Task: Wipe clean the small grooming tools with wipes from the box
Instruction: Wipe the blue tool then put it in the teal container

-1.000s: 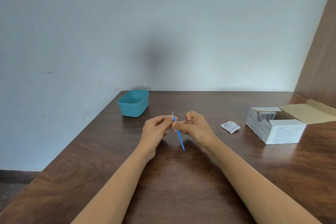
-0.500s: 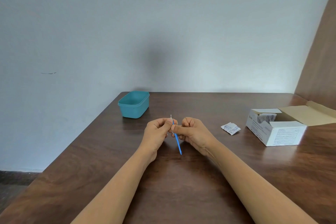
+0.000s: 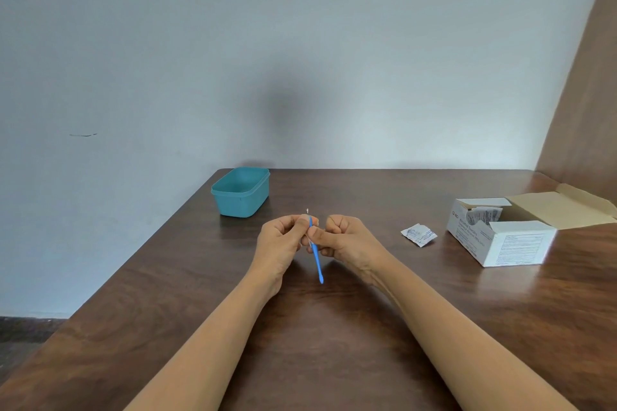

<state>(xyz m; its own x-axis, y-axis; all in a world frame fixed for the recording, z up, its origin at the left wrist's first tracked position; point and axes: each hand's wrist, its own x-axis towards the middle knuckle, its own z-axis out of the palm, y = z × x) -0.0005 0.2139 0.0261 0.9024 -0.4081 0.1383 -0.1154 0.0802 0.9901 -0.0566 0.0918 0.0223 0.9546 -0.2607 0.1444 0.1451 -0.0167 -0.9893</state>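
Teal plastic tub [image 3: 241, 202], lidless, upright near far left corner of dark wood table [image 3: 160, 280]. Behind, pale grey-blue wall [image 3: 300, 43] with short dark mark [image 3: 83, 135] at left. Brown wooden panel [image 3: 587, 93] along right edge. Dark floor [image 3: 20, 337] lower left.

The white cardboard wipe box [image 3: 516, 248] sits on the right of the brown wooden worktop [image 3: 334, 344]. The torn white paper sachet [image 3: 419, 234] lies just left of the box. Farther left of the box, the left hand [image 3: 280, 243] and right hand [image 3: 349, 240] pinch the thin blue plastic grooming tool [image 3: 317, 260] between them. The teal rectangular plastic tub [image 3: 241, 195] stands well left of the box, nearer the worktop's back edge.
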